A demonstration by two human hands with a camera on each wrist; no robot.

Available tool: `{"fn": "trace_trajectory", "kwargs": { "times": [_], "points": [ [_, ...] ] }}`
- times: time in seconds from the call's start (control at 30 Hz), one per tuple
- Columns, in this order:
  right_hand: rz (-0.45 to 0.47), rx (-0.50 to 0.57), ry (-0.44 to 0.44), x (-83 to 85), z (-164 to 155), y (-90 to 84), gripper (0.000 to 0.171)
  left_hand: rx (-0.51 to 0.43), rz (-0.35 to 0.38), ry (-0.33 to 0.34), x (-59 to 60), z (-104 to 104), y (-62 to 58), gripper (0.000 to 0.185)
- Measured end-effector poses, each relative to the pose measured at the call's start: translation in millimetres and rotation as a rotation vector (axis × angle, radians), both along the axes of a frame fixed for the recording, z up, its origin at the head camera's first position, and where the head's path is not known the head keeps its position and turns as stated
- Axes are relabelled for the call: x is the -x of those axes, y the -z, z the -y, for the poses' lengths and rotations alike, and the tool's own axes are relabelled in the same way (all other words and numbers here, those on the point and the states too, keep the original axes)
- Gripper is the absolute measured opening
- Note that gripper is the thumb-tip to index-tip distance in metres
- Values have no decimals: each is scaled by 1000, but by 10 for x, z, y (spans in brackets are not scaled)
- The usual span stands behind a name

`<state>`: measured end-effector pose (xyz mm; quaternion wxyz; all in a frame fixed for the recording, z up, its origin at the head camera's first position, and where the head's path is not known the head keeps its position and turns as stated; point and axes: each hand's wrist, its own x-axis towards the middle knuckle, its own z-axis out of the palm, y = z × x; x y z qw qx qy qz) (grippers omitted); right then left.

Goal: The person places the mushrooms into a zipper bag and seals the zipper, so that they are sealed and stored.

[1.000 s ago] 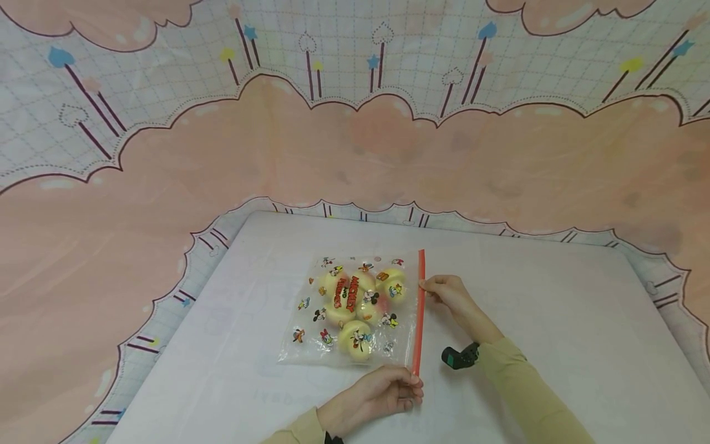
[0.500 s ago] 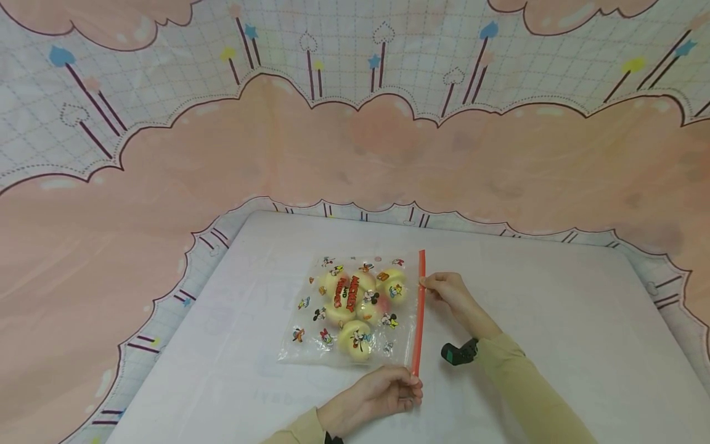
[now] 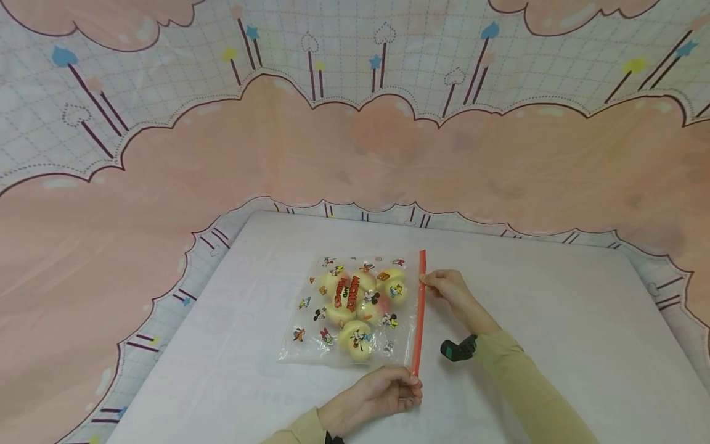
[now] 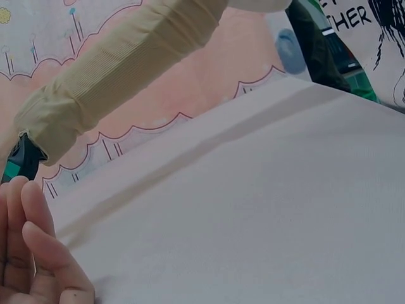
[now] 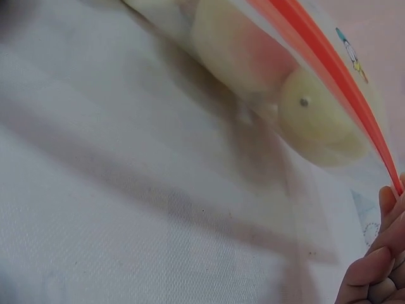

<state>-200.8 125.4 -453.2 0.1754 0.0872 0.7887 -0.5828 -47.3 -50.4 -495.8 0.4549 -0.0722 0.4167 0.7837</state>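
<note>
Fingers (image 3: 426, 280) of the right hand (image 3: 452, 291) pinch the red zip strip (image 3: 420, 314) of a clear cartoon-printed bag (image 3: 355, 311) near its far end. The left hand (image 3: 377, 394) pinches the strip's near end. Holding yellowish round fruits (image 3: 355, 339), the bag lies flat on the white table (image 3: 554, 320).

Red words are printed on the clear bag (image 3: 355, 308), in the middle of it, over the yellow fruit (image 3: 355, 340). They look like "MICKEY AND FRIENDS", but the letters are small and turned sideways, so only "MICKEY" can be made out with some trust. Small cartoon figures are printed around the words on the bag.

In the left wrist view, black letters "HER" are seen on a white sheet (image 4: 373, 25) far behind the table (image 4: 253, 209). The start of that word is cut off.
</note>
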Motion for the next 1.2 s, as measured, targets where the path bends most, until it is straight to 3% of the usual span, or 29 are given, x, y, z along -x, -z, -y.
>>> {"fn": "trace_trajectory", "kwargs": {
  "times": [0.63,1.2],
  "points": [
    [-44,8,-2,87,3,48,21,4,20,-11,19,1,5,25],
    [-11,-44,27,215,19,15,21,-3,15,-1,12,0,9,26]
  ]
}}
